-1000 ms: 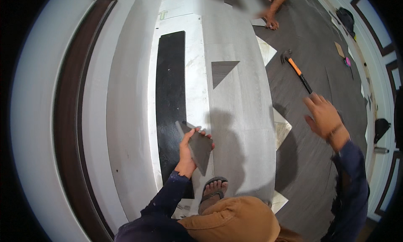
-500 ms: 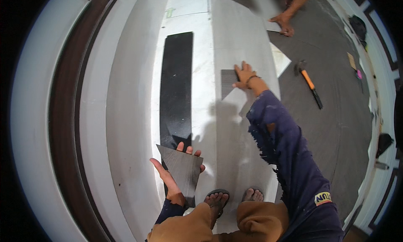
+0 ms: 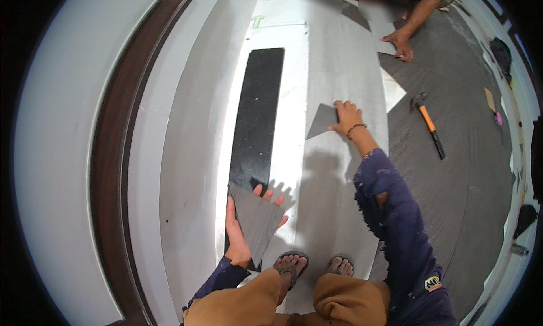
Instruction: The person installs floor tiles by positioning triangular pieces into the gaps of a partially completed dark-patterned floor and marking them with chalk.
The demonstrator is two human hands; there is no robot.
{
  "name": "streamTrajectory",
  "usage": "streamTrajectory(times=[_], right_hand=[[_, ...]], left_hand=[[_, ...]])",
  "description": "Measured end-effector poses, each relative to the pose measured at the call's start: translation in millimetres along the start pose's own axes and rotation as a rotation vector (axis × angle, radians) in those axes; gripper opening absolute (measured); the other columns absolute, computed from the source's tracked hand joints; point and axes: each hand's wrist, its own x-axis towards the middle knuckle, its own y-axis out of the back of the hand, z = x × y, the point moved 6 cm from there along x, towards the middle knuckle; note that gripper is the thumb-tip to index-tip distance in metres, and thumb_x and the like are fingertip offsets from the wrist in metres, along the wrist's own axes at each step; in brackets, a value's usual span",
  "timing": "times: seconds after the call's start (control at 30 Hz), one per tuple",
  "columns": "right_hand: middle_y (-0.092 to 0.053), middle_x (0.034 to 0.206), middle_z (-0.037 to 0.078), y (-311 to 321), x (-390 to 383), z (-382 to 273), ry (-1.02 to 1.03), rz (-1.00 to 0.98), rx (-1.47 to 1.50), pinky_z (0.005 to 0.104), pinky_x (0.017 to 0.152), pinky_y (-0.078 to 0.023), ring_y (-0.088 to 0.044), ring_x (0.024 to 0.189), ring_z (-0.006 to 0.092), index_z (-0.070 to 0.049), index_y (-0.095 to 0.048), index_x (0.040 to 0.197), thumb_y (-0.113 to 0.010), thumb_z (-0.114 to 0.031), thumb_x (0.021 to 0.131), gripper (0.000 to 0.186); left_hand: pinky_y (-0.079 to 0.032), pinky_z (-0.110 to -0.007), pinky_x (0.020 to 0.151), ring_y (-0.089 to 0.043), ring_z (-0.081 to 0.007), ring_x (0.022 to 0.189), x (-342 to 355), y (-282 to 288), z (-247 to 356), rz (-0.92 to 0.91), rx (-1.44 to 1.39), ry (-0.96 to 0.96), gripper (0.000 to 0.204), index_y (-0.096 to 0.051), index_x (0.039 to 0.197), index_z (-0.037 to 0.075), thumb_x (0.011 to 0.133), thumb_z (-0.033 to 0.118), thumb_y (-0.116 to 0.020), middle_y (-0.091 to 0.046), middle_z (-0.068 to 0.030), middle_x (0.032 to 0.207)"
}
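Observation:
My left hand [image 3: 242, 248] supports a grey, slanted-cut flooring piece [image 3: 257, 216] from beneath, the thumb along its left edge and fingertips showing past its far and right edges. Further forward, my right hand [image 3: 349, 119] grips the right edge of a smaller grey flooring offcut [image 3: 323, 121] with a pointed corner. That offcut is over the pale floor plank [image 3: 334, 179]; whether it touches the plank I cannot tell. A black plank [image 3: 258, 111] lies lengthwise on the white surface, partly hidden by my left hand's piece.
A claw hammer [image 3: 428, 122] with an orange and black handle lies on dark grey flooring [image 3: 452, 201] to the right. At the far right, a co-worker's hand [image 3: 400, 45] presses on a light board. A brown-trimmed door frame [image 3: 121, 117] runs along the left.
The offcut at my right hand has turned, its pointed corner now facing toward me and to the left. My left hand has tilted its piece slightly. The whole view has shifted.

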Motion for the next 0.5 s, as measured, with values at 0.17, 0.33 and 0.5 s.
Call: streamTrajectory(times=[0.17,0.33,0.5], right_hand=[[-0.062,0.117,0.013,5,-31,7,-0.015,0.106,0.032,0.0514,0.096,-0.049,-0.061,0.113,0.0333,-0.01,-0.067,0.123,-0.089,-0.041,0.075,0.062],[-0.07,0.09,0.012,34,-118,-40,0.147,0.144,0.543,0.0388,0.075,-0.056,-0.068,0.082,0.0235,-0.004,-0.072,0.093,-0.079,-0.024,0.089,0.021],[-0.064,0.08,-0.001,74,-257,-111,-0.05,-0.336,1.593,0.0287,0.065,-0.058,-0.067,0.077,0.012,-0.001,-0.064,0.118,-0.078,-0.016,0.093,0.032]], left_hand=[[-0.04,-0.063,0.11,-0.046,-0.0382,0.141,-18,8,-21,0.052,0.007,0.049,0.088,-0.038,0.157,0.02,0.095,0.082,-0.034,-0.049,-0.0093,0.149],[-0.04,-0.062,0.111,-0.045,-0.044,0.14,-28,13,-12,-0.059,-0.013,-0.088,0.099,-0.034,0.158,0.022,0.088,0.091,-0.035,-0.048,-0.0149,0.15],[-0.043,-0.057,0.111,-0.053,-0.0387,0.133,-1,14,-21,-0.105,0.107,-0.127,0.106,-0.032,0.158,0.016,0.084,0.092,-0.038,-0.048,-0.0183,0.15]])
